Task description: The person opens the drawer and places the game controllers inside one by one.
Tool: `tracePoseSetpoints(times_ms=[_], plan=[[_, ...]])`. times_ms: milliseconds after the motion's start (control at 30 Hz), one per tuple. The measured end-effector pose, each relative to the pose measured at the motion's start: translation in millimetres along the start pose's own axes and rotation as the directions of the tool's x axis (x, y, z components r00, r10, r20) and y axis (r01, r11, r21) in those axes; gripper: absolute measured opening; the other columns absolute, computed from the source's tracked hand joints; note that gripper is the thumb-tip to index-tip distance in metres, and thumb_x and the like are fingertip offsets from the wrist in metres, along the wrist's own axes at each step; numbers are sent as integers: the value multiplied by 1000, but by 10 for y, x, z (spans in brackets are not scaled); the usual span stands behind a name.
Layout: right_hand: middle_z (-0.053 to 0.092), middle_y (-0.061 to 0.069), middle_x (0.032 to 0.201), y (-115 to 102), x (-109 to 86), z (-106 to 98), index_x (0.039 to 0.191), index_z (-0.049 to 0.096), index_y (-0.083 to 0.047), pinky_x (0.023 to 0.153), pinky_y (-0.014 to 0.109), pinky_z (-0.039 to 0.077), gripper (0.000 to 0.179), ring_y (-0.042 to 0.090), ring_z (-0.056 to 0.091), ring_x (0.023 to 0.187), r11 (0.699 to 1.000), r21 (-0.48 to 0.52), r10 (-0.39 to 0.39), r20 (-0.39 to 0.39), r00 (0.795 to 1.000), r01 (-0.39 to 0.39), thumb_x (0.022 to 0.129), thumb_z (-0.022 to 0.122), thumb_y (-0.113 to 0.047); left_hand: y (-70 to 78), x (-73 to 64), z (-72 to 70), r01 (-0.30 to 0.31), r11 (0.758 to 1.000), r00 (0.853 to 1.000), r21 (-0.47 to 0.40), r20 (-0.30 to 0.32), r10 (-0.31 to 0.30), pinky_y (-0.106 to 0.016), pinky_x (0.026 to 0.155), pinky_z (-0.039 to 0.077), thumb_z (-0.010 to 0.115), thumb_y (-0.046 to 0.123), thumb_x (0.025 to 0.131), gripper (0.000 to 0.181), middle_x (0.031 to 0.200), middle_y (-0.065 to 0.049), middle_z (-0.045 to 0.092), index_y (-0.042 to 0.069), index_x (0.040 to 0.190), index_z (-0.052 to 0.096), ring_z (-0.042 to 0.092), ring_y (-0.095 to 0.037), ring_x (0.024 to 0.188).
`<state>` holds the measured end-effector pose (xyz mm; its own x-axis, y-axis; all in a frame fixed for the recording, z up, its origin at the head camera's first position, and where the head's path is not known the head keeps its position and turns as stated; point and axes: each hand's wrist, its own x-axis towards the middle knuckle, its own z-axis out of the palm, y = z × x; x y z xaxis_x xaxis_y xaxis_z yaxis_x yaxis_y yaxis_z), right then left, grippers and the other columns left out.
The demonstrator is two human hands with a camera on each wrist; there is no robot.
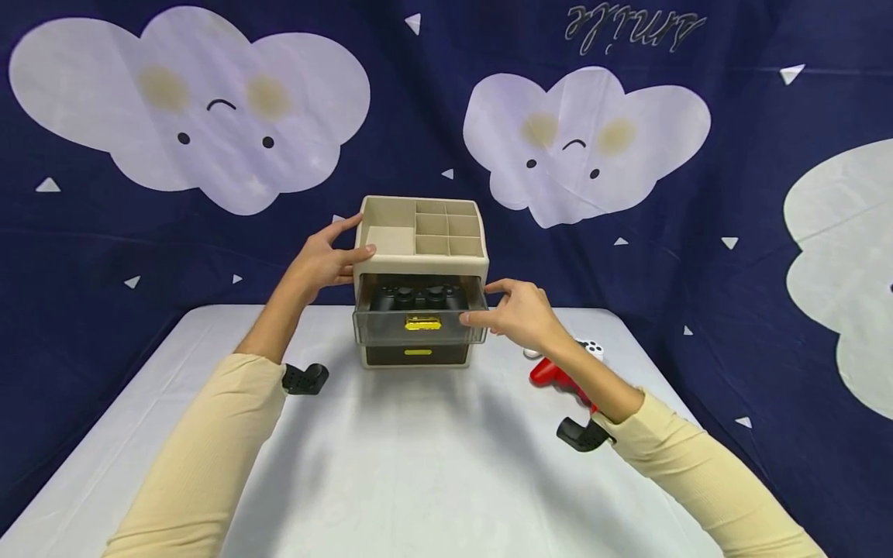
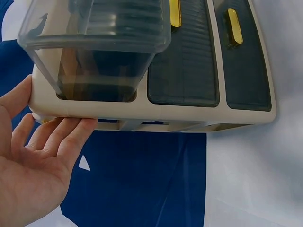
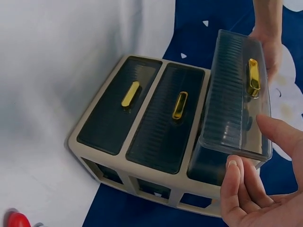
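Observation:
A cream desktop drawer organizer (image 1: pixel 421 265) stands on the table, its top tray split into compartments. Its top clear drawer (image 1: pixel 380 329), with a gold handle (image 1: pixel 423 322), is pulled out, and a black game controller (image 1: pixel 421 297) shows inside. My left hand (image 1: pixel 324 262) grips the organizer's upper left corner, thumb over the top edge and fingers along the side wall. At the drawer's right front corner, my right hand (image 1: pixel 523 314) pinches the drawer, thumb on the front face and fingers at the side. In the right wrist view, two lower drawers (image 3: pixel 158 125) are closed.
On the table (image 1: pixel 418 465), right of the organizer, lie a red game controller (image 1: pixel 547 372) and a white one (image 1: pixel 593 349), both partly hidden by my right forearm. Behind the organizer hangs a dark blue cloth (image 1: pixel 418 139) with cloud prints.

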<state>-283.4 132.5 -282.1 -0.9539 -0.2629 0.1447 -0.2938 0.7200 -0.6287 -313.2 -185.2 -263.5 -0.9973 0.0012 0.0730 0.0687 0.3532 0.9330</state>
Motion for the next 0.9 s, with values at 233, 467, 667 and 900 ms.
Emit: tracePoseSetpoints(times_ms=[233,467,667,900], plan=[[72,5,70,23,67,19,140,57,-4,63,33,50,88,22,70,70,999,23,28,-21,999,-28,73,86,-54,-4,-3,10,-3,1000,1000,-8,4,3,-53,107,49,70,31,98,79,160,-20,35,38,162,23,58,-42,129],[74,4,72,46,160,34,145,53,-5,72,34,53,93,18,71,71,999,35,38,-40,999,-36,73,86,-55,-12,5,21,-12,1000,1000,-21,3,12,-52,106,50,69,30,99,78,159,-20,37,38,162,24,58,-42,129],[76,11,80,75,247,47,147,51,-5,79,39,54,95,24,75,81,995,74,74,-18,997,-72,74,85,-57,0,1,14,-14,1000,1000,-28,3,14,-53,107,49,70,29,98,79,160,-20,36,37,162,23,58,-41,129],[77,15,89,111,325,62,147,51,-5,93,46,53,95,25,77,83,986,126,112,14,994,-112,75,84,-57,-28,22,12,-11,1000,1000,-21,-1,11,-52,106,50,68,28,99,78,159,-20,39,37,162,23,60,-41,127]])
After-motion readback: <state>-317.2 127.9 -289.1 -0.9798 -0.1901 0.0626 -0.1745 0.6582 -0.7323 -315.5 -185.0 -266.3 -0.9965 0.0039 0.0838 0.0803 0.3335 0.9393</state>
